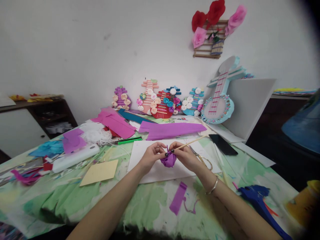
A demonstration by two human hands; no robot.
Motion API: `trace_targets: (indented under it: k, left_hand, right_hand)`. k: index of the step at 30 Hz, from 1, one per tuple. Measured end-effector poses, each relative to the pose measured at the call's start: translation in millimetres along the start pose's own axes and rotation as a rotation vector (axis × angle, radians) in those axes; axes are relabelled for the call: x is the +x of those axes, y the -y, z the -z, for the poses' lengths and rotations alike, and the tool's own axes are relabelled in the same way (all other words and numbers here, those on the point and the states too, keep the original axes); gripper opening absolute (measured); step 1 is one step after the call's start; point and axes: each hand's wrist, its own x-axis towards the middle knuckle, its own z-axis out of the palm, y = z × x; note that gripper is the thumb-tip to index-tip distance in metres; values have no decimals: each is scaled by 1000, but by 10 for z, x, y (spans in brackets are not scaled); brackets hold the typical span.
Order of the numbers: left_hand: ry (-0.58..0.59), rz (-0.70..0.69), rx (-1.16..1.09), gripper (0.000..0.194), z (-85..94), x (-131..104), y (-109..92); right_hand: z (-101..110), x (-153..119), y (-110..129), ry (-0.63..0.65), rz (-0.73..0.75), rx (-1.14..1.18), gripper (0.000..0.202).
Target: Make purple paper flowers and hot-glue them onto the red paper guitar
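Above a white sheet, my left hand pinches a crumpled purple crepe paper flower between thumb and fingers. My right hand is closed against the flower's top, with a thin wooden stick held in its fingers and pointing up to the right. A narrow bit of purple paper rises between the two hands. Scissors lie just beyond my right hand, partly hidden by it. Nearer to me are a purple paper strip and a curled purple scrap.
A blue glue gun lies at the right, a black phone behind it. Purple crepe paper, pink paper and a yellow card lie around. Several decorated paper instruments stand against the wall.
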Motion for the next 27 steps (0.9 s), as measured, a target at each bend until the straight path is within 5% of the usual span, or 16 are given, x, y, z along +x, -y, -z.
trace_targets:
  k: [27]
  left_hand:
    - [5, 2, -103, 30, 1, 10, 45]
  right_hand:
    - [-37, -11, -74, -6, 8, 127, 7]
